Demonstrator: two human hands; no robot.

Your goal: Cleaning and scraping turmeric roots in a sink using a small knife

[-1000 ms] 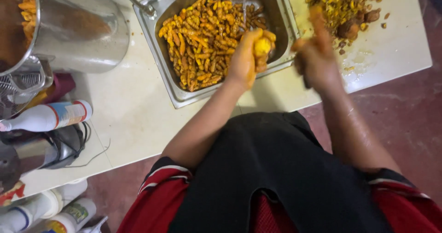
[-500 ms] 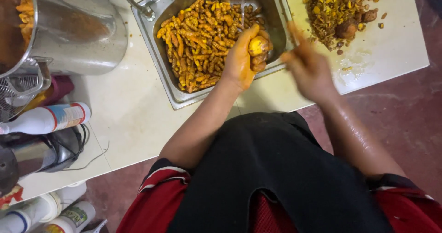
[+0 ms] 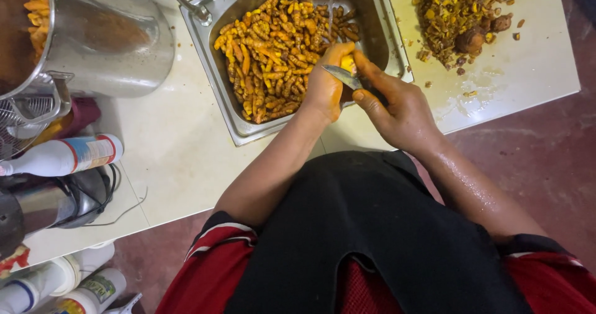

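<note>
Since the earlier frame both hands have come together over the near right corner of the sink (image 3: 214, 53) — before, the right hand was apart, out over the countertop edge. Left hand (image 3: 324, 85) has its fingers curled tight around a yellow root piece (image 3: 348, 63), only a bit of it visible past the fingers. Right hand (image 3: 400, 106) is closed on a small knife (image 3: 341, 76); handle hidden in the grip, blade lies flat against the root and the left thumb.

Sink is steel, rectangular, filled on the left and middle with a heap of orange-yellow roots (image 3: 273, 53). A thin stream of water (image 3: 331, 0) falls into it just above the hands. Right of the sink, on the white countertop (image 3: 180, 159), sits a pile of peelings (image 3: 459, 9) with a couple of brown lumps, well apart from the hands.

Left side is crowded: large steel pot (image 3: 105, 40) just beside the sink, wire basket (image 3: 25, 112) under its rim, white bottle (image 3: 65, 155) lying on its side, dark appliance (image 3: 49, 202) below that, more bottles (image 3: 62, 286) at the bottom left corner. Person's black apron (image 3: 372, 239) fills the lower foreground — hides the counter edge below the hands.
</note>
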